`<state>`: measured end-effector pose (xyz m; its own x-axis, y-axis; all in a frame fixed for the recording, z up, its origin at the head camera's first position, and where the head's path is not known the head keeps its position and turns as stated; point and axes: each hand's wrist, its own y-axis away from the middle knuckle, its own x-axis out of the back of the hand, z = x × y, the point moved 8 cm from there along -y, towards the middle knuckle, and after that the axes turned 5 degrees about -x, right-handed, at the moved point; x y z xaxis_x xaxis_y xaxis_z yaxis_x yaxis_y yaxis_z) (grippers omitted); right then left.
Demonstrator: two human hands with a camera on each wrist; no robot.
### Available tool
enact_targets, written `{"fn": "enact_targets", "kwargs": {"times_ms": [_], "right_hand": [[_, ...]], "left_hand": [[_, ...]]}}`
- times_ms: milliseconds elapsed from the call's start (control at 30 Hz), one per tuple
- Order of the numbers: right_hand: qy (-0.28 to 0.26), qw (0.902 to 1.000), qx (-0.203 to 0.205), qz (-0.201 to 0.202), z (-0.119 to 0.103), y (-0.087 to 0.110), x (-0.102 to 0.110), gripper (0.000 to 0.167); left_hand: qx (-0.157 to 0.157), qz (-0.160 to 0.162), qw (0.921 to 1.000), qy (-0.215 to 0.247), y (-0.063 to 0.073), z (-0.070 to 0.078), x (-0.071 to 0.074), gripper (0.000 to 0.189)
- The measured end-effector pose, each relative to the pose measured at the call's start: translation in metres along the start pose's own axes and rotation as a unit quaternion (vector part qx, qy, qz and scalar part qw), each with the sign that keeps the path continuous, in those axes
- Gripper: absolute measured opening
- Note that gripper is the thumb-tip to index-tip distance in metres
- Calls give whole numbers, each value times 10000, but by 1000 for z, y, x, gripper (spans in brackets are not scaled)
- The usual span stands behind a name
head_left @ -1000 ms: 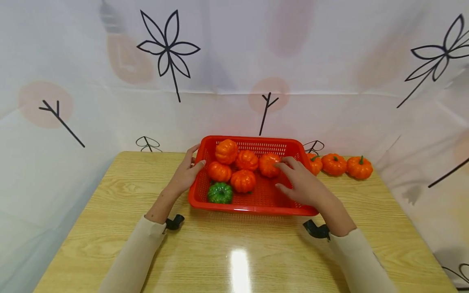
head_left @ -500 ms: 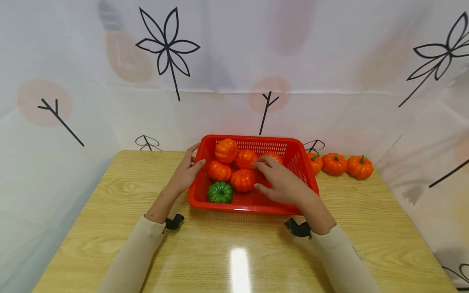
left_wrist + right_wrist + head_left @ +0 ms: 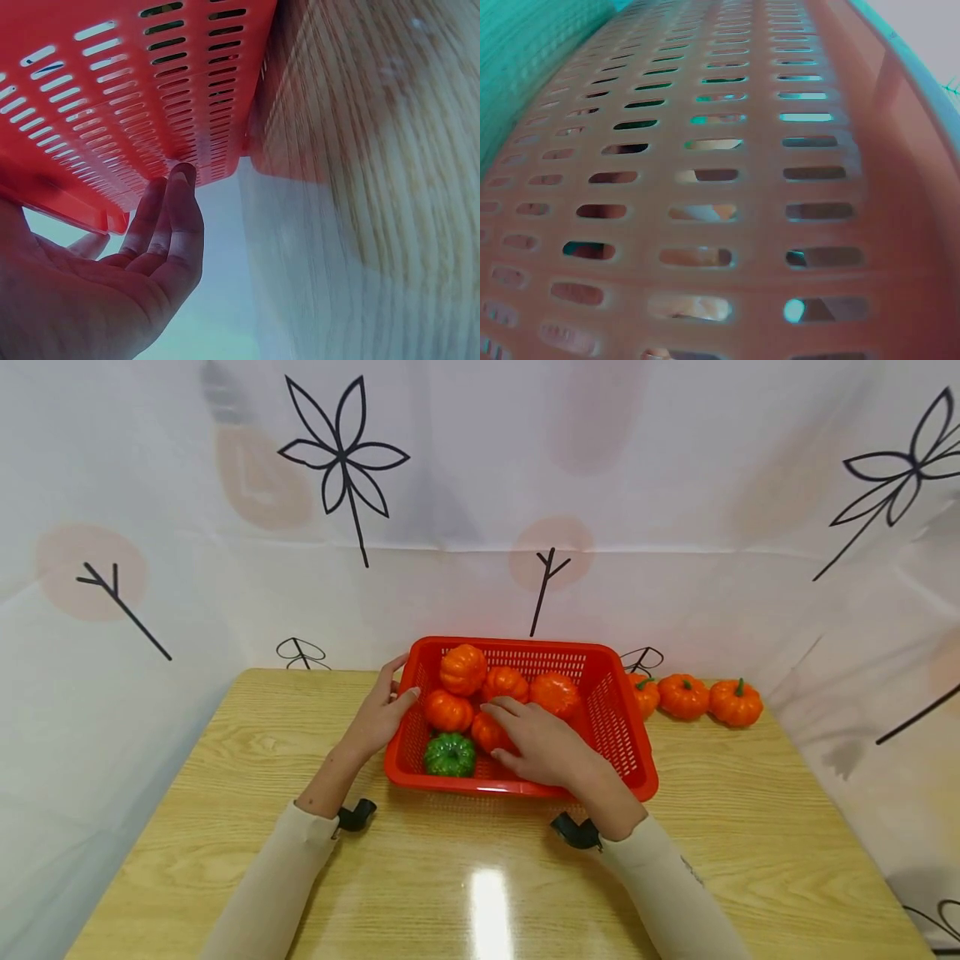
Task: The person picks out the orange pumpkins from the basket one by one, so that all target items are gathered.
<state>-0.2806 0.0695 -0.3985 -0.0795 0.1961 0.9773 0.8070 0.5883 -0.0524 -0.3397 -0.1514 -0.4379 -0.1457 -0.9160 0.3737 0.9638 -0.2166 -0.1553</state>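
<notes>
A red plastic basket with slotted walls holds several orange toy pumpkins and a green one. My left hand grips the basket's left rim, thumb over the edge; the left wrist view shows the fingers against the outer wall. Inside the basket, my right hand spans the front-middle orange pumpkin, fingers round its far side and thumb at its near side. The palm hides much of that pumpkin. In the right wrist view the basket wall blocks the hand, with only bits visible through the slots.
Beyond the basket's right side, a row of orange pumpkins stands along the back of the wooden table. A patterned white cloth hangs right behind the table. Another orange pumpkin sits by the right hand's knuckles.
My right hand has moved left across the basket, from the rightmost pumpkin inside down onto the front-middle orange one. The left hand has stayed at the rim.
</notes>
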Motion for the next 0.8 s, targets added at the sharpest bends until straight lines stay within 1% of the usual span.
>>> {"fn": "enact_targets", "kwargs": {"times_ms": [133,267,467,667,800], "right_hand": [[-116,9997,26,-192,2,0,-5,61],[-215,9995,59,-223,3,1,-7,56],[-332,9983,-270,-385,8,2,-8,53],[-357,9968,-497,-516,14,2,-10,55],[-283,9961,-599,-579,17,2,-11,66]], "left_hand": [[-40,-8,10000,-27,-1,-1,0,65],[-8,-13,10000,-41,-1,-2,0,65],[3,-10,10000,-48,-1,-1,1,65],[-38,-5,10000,-42,0,-1,1,65],[-45,-26,10000,-52,0,0,0,66]]}}
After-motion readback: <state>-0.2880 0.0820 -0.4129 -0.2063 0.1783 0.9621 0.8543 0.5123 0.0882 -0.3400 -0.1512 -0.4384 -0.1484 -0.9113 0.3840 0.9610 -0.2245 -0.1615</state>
